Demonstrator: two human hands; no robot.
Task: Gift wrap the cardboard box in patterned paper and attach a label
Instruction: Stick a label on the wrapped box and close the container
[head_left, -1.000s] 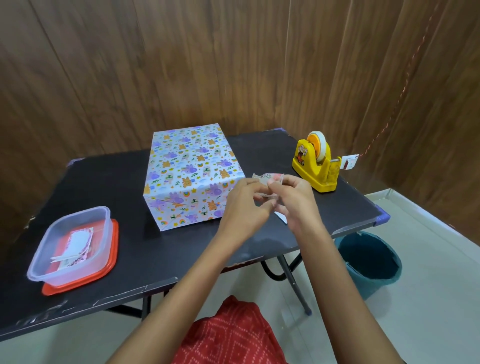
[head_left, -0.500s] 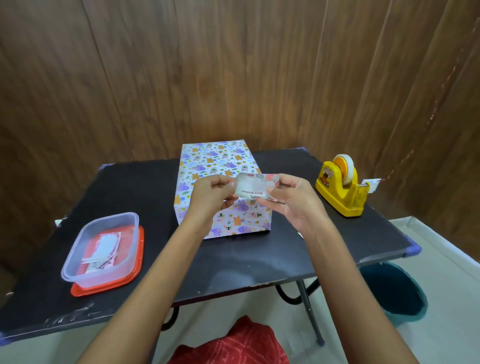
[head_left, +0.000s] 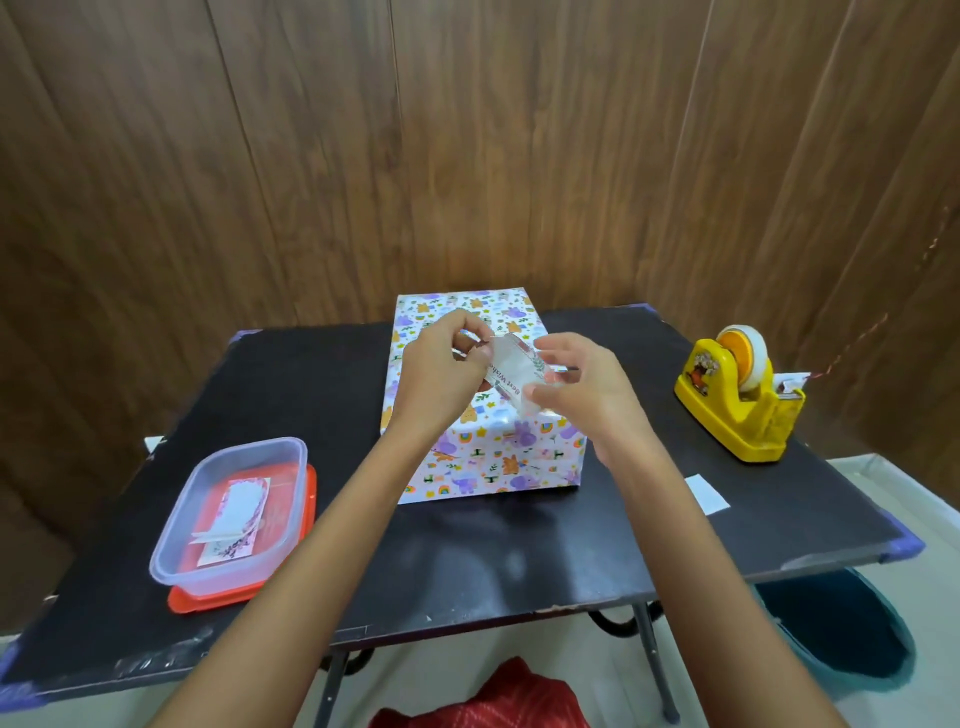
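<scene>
The box (head_left: 493, 457), wrapped in white paper printed with small coloured animals, stands in the middle of the black table (head_left: 322, 415). Above its top I hold a small white label (head_left: 514, 371) printed "Best Wishes", turned at a slant. My left hand (head_left: 441, 379) pinches the label's left end. My right hand (head_left: 576, 389) pinches its right lower corner with thumb and fingers. The label hovers over the box; I cannot tell whether it touches the paper.
A clear plastic tub (head_left: 234, 509) with more labels sits on an orange lid at the left front. A yellow tape dispenser (head_left: 737, 400) stands at the right. A white paper scrap (head_left: 706, 493) lies near the right edge. A teal bin (head_left: 841, 629) stands below.
Both hands carried the label from the table's right front up and over the wrapped box, and the label has turned to a slant. The camera view shifted to centre the box.
</scene>
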